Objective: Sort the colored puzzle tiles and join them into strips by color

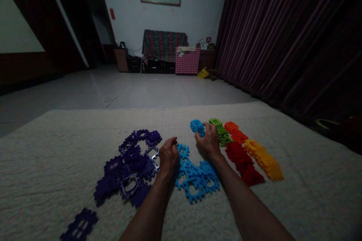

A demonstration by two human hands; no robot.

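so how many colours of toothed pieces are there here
6: purple pieces on the left; blue pieces in the middle and in the right hand; green, orange, red and yellow pieces on the right. More may be hidden.

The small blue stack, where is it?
In the head view, the small blue stack is right of centre, against the right hand, just left of the green pieces.

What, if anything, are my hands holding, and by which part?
Your right hand appears to grip the far blue pieces by their right edge. Whether your left hand holds anything can't be told.
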